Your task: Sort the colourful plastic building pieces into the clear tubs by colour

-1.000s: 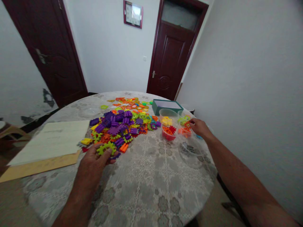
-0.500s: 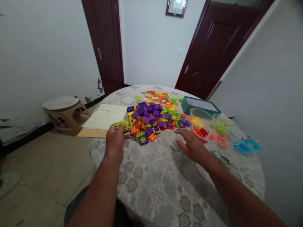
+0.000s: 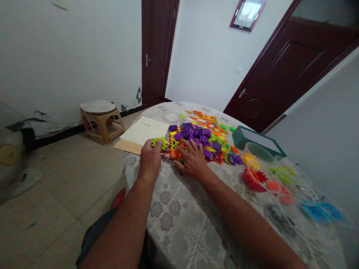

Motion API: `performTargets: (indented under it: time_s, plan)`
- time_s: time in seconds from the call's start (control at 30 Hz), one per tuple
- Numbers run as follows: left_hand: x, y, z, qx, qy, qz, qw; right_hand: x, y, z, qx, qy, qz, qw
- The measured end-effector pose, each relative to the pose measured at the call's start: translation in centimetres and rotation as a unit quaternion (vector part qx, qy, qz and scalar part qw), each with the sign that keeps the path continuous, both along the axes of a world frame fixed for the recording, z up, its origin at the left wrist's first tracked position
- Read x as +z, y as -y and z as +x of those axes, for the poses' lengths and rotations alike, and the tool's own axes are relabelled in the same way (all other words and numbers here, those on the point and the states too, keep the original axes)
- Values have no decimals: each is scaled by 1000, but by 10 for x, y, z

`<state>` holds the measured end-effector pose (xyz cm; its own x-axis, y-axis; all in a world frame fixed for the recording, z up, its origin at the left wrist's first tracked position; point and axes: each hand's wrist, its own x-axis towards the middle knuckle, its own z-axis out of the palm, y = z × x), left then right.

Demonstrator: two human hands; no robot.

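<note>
My left hand [image 3: 151, 157] is closed on a lime-green, notched plastic building piece [image 3: 159, 142], held between thumb and fingers at the left edge of a heap. My right hand [image 3: 193, 158] lies over the near side of this heap of interlocking plastic pieces [image 3: 196, 131], its fingers spread and touching it. Purple, lime green, orange and yellow pieces make up the pile. Whatever is under the right palm is hidden.
A pale paper sheet [image 3: 146, 130] lies left on the patterned tablecloth [image 3: 174, 205]. On the right stand a green box [image 3: 256, 142] and clear tubs of sorted pieces, among them red [image 3: 254, 179] and blue [image 3: 322, 211] ones. Beyond the table is a stool [image 3: 102, 123].
My right hand has moved left from beside the tubs onto the heap. The left hand keeps its green piece. The view has turned left.
</note>
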<state>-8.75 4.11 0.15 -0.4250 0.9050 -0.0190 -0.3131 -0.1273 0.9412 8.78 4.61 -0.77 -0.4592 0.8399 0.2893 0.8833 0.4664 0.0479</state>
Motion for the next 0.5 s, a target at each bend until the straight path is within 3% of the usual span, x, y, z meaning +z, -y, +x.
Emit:
performTargets:
  time_s: [0.17, 0.37, 0.5]
  plan:
    - [-3, 3, -7, 0, -36, 5, 999, -8, 4, 10, -57, 9, 4, 998]
    - [-4, 6, -8, -6, -58, -2, 998, -17, 24, 37, -85, 18, 25, 996]
    - [-5, 8, -5, -43, -87, -9, 995, -27, 33, 61, -85, -4, 29, 996]
